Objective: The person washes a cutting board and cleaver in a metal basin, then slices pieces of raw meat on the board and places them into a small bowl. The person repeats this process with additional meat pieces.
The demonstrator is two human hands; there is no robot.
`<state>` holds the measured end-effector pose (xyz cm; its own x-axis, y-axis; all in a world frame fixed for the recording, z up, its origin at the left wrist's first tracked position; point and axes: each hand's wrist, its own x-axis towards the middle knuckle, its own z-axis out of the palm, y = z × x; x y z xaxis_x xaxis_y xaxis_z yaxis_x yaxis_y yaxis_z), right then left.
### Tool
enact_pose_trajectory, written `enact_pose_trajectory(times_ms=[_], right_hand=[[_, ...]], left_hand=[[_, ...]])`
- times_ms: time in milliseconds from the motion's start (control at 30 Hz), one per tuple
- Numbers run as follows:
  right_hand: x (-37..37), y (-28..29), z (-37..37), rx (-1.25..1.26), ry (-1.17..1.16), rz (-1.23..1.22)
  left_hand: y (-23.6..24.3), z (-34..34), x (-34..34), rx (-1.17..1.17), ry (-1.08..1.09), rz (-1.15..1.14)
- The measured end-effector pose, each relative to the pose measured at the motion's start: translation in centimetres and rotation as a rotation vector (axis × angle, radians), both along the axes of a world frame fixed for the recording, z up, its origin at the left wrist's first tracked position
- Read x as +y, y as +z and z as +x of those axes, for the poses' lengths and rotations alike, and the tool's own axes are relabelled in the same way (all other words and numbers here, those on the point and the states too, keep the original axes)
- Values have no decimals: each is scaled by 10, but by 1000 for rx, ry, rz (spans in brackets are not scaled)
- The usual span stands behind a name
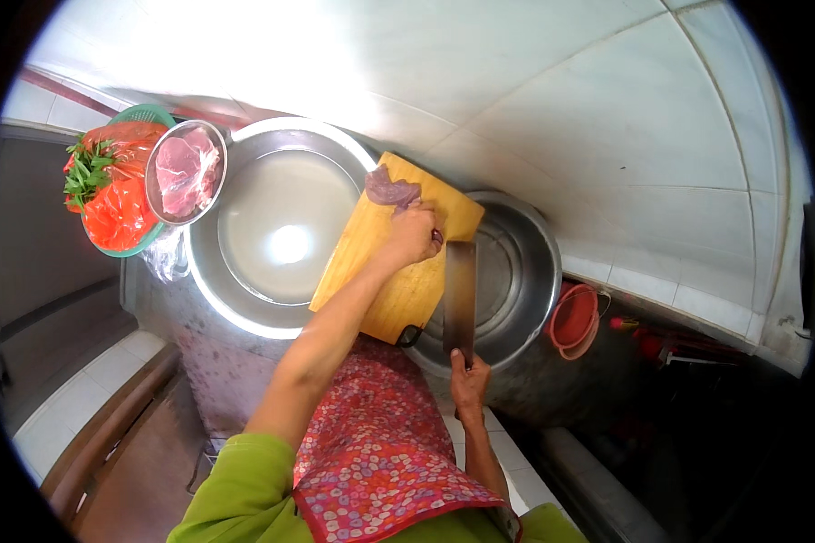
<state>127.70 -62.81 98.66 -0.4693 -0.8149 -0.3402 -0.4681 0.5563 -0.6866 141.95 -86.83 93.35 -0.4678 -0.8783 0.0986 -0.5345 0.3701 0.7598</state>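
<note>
An apron [376, 434] is hanging nearest. On the far end of the board [448, 210], the left hand [414, 237] is clamping meat [389, 188], likely soft and slippery, best held broadly; the grip is barely showing. The right hand [470, 385] is gripping the cleaver [460, 290].

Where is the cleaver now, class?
In the head view, the cleaver is right of centre, in the right hand, its blade seen against the yellow cutting board and the right metal basin.
</note>
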Motion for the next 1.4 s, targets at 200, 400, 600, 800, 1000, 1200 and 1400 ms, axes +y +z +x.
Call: enact_pose_trajectory(times_ms=[200, 400, 600, 800, 1000, 1200, 1400], right_hand=[[-2, -3, 2, 16, -15, -22], [-17, 7, 14, 36, 146, 10], [-22, 8, 27, 22, 196, 54], [-22, 5, 30, 83, 329, 86], [-21, 3, 29, 220, 471, -49], [-19, 9, 22, 135, 335, 108], [-22, 6, 16, 121, 310, 59]], left_hand=[[27, 33, 52, 1000, 509, 884], [-3, 50, 117, 1110, 1006, 1131], [-29, 61, 163, 768, 1101, 951], [-34, 55, 128, 366, 981, 223], [-21, 50, 109, 148, 923, 166], [-4, 60, 81, -76, 739, 214], [-15, 64, 77, 262, 697, 497]])
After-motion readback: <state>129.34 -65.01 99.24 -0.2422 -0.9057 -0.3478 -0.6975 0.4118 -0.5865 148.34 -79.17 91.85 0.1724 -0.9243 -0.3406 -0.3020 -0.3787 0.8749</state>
